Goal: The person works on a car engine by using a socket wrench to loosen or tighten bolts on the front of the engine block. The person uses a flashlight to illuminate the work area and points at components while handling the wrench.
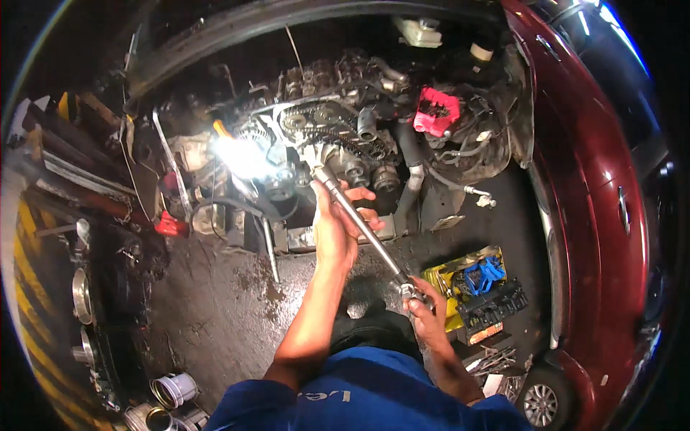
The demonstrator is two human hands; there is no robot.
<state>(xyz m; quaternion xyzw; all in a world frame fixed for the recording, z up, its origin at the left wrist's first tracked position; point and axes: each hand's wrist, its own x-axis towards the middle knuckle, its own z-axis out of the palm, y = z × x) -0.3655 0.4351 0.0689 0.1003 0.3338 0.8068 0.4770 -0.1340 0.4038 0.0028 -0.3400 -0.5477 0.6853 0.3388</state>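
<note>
The bar (pixel 363 228) slants across the middle of the view, its long axis running from upper left to lower right; the upper end points into the engine (pixel 338 133), the lower end toward the person's right side. Whether the upper tip is seated on a part cannot be told. The left hand (pixel 335 226) is loosely cupped behind the upper half, fingers partly spread, the bar crossing its palm. The right hand (pixel 429 312) is closed around the lower end.

Engine parts crowd the upper tip: a bright lamp (pixel 248 159) just to its left, a dark hose (pixel 412 151) to its right. Farther right sits a pink cloth (pixel 431 108). A yellow tray (pixel 438 276) with a blue bag (pixel 484 275) stands right of the right hand, near it. Left of the left forearm, open floor (pixel 223 302) gives room below the engine.

The floor is dark and shines as if wet. A red car (pixel 600 165) bounds the right side; yellow-and-black stripes (pixel 32 309) edge the left, and tins (pixel 175 390) stand at lower left.
</note>
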